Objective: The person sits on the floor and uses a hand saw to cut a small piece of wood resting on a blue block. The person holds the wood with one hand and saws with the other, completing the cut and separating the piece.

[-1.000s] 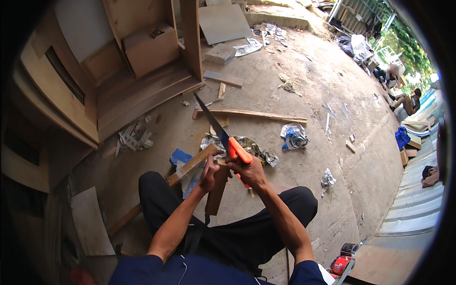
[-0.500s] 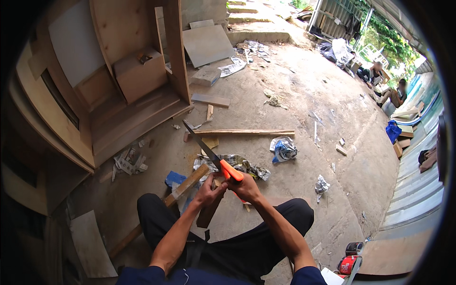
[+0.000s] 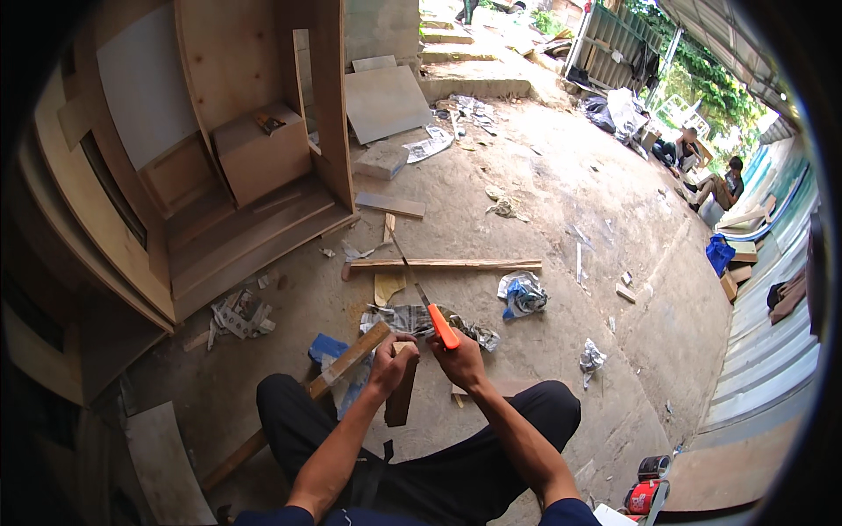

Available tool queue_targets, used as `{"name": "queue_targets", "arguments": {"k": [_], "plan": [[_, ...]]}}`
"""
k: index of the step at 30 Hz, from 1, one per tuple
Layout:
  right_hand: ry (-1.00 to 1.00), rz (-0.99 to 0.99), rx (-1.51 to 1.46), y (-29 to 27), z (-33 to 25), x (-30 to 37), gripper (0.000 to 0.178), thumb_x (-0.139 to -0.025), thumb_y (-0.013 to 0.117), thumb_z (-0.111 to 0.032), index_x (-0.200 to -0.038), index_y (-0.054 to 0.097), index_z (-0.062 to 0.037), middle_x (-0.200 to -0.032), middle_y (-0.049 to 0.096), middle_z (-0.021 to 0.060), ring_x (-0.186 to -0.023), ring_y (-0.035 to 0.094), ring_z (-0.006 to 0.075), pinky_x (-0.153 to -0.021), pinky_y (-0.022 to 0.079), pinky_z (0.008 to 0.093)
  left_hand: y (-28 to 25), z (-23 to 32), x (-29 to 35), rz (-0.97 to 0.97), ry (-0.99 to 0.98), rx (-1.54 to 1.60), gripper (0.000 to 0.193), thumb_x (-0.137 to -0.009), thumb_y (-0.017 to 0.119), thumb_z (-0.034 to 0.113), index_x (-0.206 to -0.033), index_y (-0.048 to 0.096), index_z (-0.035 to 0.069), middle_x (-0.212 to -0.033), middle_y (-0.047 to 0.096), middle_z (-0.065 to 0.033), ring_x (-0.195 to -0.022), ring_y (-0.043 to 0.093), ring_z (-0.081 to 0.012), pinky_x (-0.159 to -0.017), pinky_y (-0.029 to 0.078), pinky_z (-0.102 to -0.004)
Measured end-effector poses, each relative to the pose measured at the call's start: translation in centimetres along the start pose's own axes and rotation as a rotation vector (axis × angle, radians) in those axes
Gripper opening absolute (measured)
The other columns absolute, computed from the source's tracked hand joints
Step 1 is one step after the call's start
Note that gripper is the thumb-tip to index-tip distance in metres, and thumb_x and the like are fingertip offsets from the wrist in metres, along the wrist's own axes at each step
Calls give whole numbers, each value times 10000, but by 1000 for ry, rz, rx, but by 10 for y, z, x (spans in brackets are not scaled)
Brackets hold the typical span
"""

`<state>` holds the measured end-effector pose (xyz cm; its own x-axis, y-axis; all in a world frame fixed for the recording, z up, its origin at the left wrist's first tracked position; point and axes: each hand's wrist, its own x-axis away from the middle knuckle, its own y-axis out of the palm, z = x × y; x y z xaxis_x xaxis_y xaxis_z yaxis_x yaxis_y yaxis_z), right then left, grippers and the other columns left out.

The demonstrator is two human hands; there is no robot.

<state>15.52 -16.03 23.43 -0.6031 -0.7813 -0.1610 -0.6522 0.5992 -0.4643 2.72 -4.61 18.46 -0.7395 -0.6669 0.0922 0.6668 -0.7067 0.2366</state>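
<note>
My right hand (image 3: pixel 461 361) is closed around the orange handle of a handsaw (image 3: pixel 441 325). The saw's long thin blade points away from me and slightly left, apart from any wood. Just to the left, my left hand (image 3: pixel 388 366) grips a short wooden block (image 3: pixel 403 396) tilted between my bent knees. Beside that hand a longer wooden strip (image 3: pixel 351 355) slants down under my left leg. Crumpled newspaper (image 3: pixel 399 320) and blue-and-white scraps (image 3: pixel 329 348) lie on the floor close by.
An unfinished wooden cabinet (image 3: pixel 263 162) stands at the left. A long wooden batten (image 3: pixel 447 264) lies ahead on the concrete floor, with crumpled paper (image 3: pixel 523 294) near it. Cans (image 3: pixel 647 497) stand at lower right. Two people (image 3: pixel 721 186) sit far right along the metal wall.
My hands have moved apart. The saw has shifted right, away from the wooden block, and its blade has swung to point more straight ahead.
</note>
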Motion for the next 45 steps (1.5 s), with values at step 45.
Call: {"name": "queue_targets", "arguments": {"k": [45], "plan": [[120,-56,22,0,-17,25,289,-794,759,-224,-960,654,-13,-833,679,135,-761,659,258,-692,511,346,30,-8,8,167,-148,165,188,-823,620,155,-965,624,31,-818,621,-10,-710,556,-77,-626,450,-236]]}}
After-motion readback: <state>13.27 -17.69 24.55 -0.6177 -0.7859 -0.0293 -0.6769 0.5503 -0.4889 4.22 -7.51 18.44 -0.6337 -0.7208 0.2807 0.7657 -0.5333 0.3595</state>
